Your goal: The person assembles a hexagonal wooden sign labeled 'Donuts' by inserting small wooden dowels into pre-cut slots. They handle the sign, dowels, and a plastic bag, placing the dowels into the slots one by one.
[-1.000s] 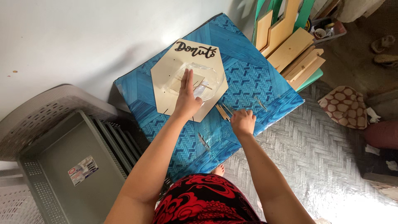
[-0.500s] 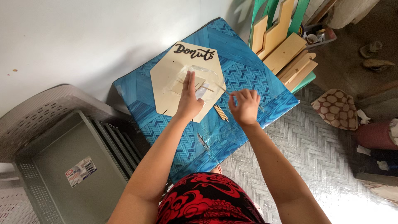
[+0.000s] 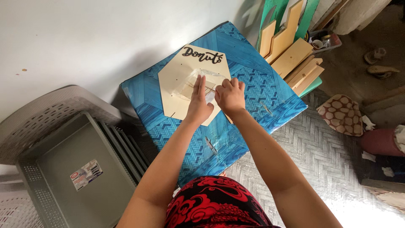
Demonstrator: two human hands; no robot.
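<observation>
Head view: we see left hand (image 3: 198,105) flat, fingers spread, pinning the hexagonal plywood board (image 3: 179,86) on the blue desk (image 3: 253,90), right hand (image 3: 230,96) curled near the clear film (image 3: 205,76), grip unclear; board looks light, stiff, best held by edges.

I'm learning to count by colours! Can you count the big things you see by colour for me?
Blue: 1, the patterned table
Pale wood: 1, the six-sided board under both hands (left hand, right hand)
Grey: 1, the plastic chair
Green: 1, the green boards behind the stacked wood pieces, too overlapped to count
Brown and cream: 1, the spotted cushion
Total: 5
</observation>
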